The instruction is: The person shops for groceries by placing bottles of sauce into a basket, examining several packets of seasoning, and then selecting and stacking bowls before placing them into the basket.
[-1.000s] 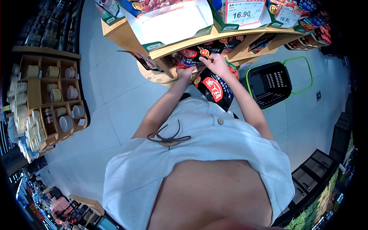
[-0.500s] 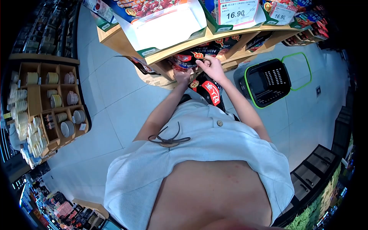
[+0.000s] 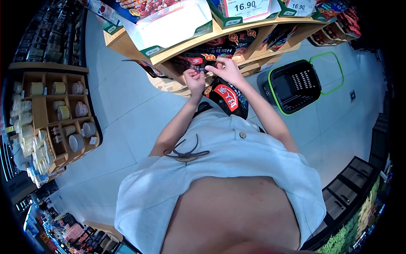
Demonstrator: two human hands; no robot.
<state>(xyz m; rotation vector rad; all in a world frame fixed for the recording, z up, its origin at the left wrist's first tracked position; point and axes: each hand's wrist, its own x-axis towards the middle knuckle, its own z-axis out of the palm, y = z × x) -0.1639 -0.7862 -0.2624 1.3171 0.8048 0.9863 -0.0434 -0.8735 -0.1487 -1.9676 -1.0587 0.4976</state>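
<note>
My left hand (image 3: 195, 81) has its fingers curled at the front of a wooden shelf (image 3: 186, 50), below black and red packets (image 3: 198, 60) standing in the compartment. What its fingers hold, if anything, is too small to make out. Close beside it, my right hand (image 3: 226, 71) is bent with thumb and fingers brought together in front of the same packets; its grip is unclear too. A black packet with a red label (image 3: 227, 98) hangs below my right hand, in front of my clothing.
To the right, a black basket with a green rim (image 3: 294, 86) is on the floor (image 3: 122, 139). Price cards (image 3: 246, 8) and packets top the shelf. A rack of bowls and cups (image 3: 39, 111) stands at the left, dark cabinets (image 3: 344, 190) at the lower right.
My left hand has drawn back slightly from the packets and shifted left. My right hand has moved a little left and up. The black packet below has shifted left, showing more of its front.
</note>
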